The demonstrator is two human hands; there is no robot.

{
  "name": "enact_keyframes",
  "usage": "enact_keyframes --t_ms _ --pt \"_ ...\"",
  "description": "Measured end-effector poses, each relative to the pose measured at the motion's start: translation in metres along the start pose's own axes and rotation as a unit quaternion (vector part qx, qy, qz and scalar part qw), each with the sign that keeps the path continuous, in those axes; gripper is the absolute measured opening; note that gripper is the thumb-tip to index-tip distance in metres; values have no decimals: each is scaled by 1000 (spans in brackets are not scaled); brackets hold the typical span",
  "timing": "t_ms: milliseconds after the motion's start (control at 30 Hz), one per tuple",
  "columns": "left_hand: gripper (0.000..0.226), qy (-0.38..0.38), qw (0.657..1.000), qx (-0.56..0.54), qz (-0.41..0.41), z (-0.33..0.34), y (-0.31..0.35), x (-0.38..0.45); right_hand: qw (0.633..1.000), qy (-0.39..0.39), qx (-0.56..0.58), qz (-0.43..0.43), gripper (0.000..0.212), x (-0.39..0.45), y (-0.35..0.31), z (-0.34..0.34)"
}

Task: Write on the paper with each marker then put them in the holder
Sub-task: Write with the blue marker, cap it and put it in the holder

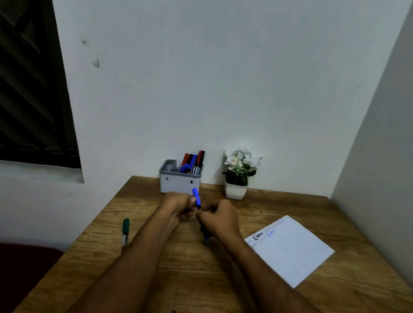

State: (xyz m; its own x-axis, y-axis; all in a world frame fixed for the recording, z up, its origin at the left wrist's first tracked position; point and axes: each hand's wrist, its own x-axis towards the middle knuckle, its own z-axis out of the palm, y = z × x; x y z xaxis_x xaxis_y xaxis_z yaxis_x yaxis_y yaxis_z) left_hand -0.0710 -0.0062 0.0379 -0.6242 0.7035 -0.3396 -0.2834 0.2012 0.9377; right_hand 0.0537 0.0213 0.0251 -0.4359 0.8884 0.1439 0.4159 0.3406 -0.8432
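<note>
Currently both hands grasp: left hand (179, 207) pinches blue cap (196, 197), right hand (220, 220) grips marker (205, 233), near holder (179, 180).

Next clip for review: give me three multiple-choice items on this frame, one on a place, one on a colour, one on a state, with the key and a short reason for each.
1. Where does the green marker lie?
A. In the holder
B. On the table, left of the arms
C. On the paper

2. What colour is the cap at the left hand?
A. Blue
B. Red
C. Yellow

3. What state is the paper in?
A. Blank
B. Crumpled
C. Written on near one corner

Key: 1 B, it lies flat on the table, apart from the holder. 2 A, the blue cap sticks up above the fingers. 3 C, black and blue writing shows at its near-left corner.
</note>
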Motion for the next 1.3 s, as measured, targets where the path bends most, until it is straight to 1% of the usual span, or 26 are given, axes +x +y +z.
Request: enact_keyframes --t_ms 100,167,267,300,333,400,433,467,533,567,600,633,667,700,733,767,833,867,900,933,967,1033,1133,1167,1233,1300 --pt "12 -25 1000 -15 -8 10 -2 2 1000 15 1 -6 19 6 12 -4" --pt "11 -37 999 -19 -8 17 -3 2 1000 18 -4 6 21 9 19 -5" --pt "12 -10 1000 -15 -9 28 -4 3 999 18 -18 25 38 20 41 -2" --pt "13 -1 1000 -20 -13 32 -5 4 999 12 -19 27 40 23 46 -1" --pt "16 2 999 -32 -21 37 -5 5 999 6 -16 32 37 25 46 -2" --pt "22 -25 995 -83 -58 47 -5 3 999 8 -5 47 26 18 28 -17" --pt "25 -31 991 -103 -76 52 -6 3 998 4 16 62 24 18 23 -24" --pt "27 -32 989 -117 -85 55 -6 3 995 -10 52 86 24 19 19 -31" --pt "30 -22 984 -158 -82 54 -6 14 980 -82 112 140 29 14 15 -48" --pt "30 0 982 -174 -72 50 -4 20 973 -115 123 155 28 8 15 -55" --pt "28 30 983 -172 -57 45 -1 28 969 -133 130 162 25 2 15 -62" --pt "25 64 987 -142 -37 41 0 37 967 -132 144 162 22 -2 18 -69" --pt "25 89 993 -82 -11 40 1 42 967 -113 167 154 21 -3 23 -75" --pt "26 94 995 5 18 43 0 44 967 -79 195 143 21 -1 29 -79" --pt "27 83 991 92 44 50 -2 42 966 -46 221 129 23 2 34 -83" --pt "30 63 980 179 69 57 -6 40 963 -23 242 114 24 4 38 -88" --pt "38 46 934 333 119 66 -16 38 961 -8 263 87 21 5 41 -96" --pt "41 51 909 388 143 68 -20 36 959 -6 274 74 15 4 43 -100" --pt "40 59 888 425 165 69 -25 38 954 -3 294 63 17 3 46 -103" --pt "39 65 874 447 178 70 -29 37 948 2 314 56 29 3 50 -107" --pt "39 71 866 457 190 70 -33 38 943 10 329 50 34 3 54 -110" --pt "38 81 857 463 212 70 -37 35 928 34 368 49 33 6 62 -119" --pt "28 75 848 467 237 70 -39 30 866 59 491 76 31 12 79 -132" --pt "24 76 843 471 248 70 -39 30 852 66 513 79 28 13 84 -137" --pt "16 76 828 475 288 70 -40 27 846 89 519 81 22 13 96 -146" --pt "10 52 804 473 356 72 -43 24 855 128 494 94 16 13 105 -153"
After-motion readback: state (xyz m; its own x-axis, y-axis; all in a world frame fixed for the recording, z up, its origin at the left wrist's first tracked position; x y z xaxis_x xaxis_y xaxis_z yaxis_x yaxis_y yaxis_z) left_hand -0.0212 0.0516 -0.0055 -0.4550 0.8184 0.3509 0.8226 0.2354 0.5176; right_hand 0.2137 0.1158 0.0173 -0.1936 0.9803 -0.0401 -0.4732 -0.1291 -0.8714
